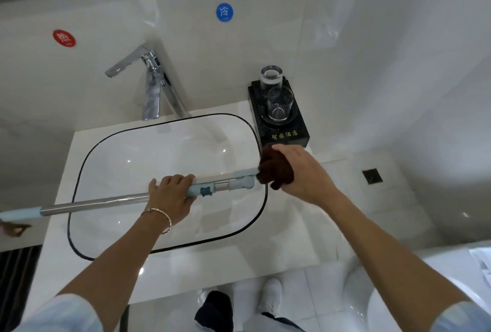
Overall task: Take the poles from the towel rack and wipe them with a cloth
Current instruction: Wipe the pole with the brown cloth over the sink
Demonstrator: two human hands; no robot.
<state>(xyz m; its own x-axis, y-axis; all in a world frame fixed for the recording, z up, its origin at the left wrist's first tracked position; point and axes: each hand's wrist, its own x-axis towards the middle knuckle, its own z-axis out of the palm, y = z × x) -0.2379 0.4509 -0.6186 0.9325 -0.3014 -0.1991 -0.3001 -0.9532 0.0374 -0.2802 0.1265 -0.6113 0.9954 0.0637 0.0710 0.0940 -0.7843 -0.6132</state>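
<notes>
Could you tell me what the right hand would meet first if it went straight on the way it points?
Most likely the black stand, just beyond the right hand and its cloth, though depth is unclear.

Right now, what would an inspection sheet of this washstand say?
Surface: white counter with a black-rimmed basin.
Job's things: pole held across the basin; brown cloth bunched at its right end.
Clutter: two glasses on a black stand.
Hands: left hand grips the pole; right hand grips the cloth.
Cables: nothing seen.
Surroundings: tap, red sticker and blue sticker on the wall.
</notes>
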